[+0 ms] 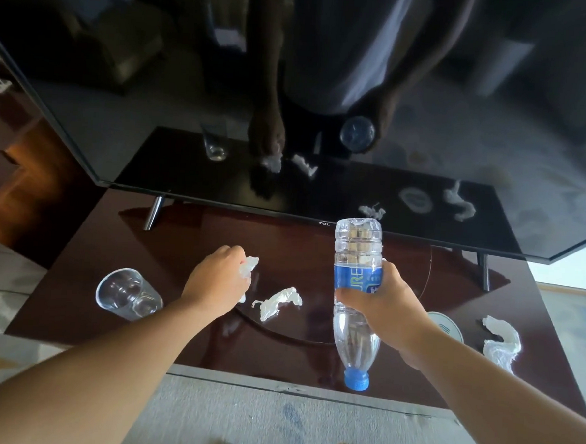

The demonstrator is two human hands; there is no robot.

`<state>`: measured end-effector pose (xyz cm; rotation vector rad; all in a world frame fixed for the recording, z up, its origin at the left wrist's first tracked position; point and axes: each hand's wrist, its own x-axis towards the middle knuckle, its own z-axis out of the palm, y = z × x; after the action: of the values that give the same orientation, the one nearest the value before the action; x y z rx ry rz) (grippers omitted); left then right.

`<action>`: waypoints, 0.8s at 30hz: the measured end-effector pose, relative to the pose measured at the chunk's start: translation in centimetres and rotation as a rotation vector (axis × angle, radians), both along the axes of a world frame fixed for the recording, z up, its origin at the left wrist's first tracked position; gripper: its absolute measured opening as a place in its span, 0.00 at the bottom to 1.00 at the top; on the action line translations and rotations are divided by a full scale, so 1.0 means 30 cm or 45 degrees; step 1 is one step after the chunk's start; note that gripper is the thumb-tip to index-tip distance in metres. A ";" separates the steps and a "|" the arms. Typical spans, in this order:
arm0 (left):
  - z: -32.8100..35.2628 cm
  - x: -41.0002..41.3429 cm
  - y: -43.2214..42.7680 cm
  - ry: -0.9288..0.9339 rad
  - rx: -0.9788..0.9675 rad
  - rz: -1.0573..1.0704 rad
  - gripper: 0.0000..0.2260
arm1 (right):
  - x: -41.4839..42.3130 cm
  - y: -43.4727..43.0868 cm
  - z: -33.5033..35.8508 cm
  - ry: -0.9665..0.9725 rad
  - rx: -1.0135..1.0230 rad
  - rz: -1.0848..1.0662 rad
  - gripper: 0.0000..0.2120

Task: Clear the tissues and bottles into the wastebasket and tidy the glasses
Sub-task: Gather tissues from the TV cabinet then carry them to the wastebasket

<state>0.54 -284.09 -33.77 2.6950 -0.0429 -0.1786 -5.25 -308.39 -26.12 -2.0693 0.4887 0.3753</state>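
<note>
Pinching crumpled tissue in left hand, gripping bottle in right hand; loose tissue between, nearer left, stretched left-right.

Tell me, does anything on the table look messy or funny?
Yes. Crumpled tissues litter the table: a middle tissue, a right tissue near the edge, and a third tissue in the left grip. The right grip holds the bottle upside down, blue cap lowest. Nothing looks spilled.
</note>
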 end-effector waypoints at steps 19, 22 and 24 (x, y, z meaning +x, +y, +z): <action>0.195 -0.061 0.072 -0.129 -0.226 -0.004 0.08 | -0.040 0.031 0.136 -0.116 0.031 0.023 0.23; 0.205 -0.068 0.059 -0.128 -0.238 -0.024 0.06 | -0.052 0.022 0.144 -0.122 0.023 0.005 0.23; 0.207 -0.073 0.042 -0.130 -0.256 -0.033 0.05 | -0.062 0.016 0.145 -0.126 0.020 -0.008 0.22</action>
<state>-1.65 -282.84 -27.57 2.5015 -0.1199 -0.0421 -7.10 -307.91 -21.76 -2.0596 0.4317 0.2710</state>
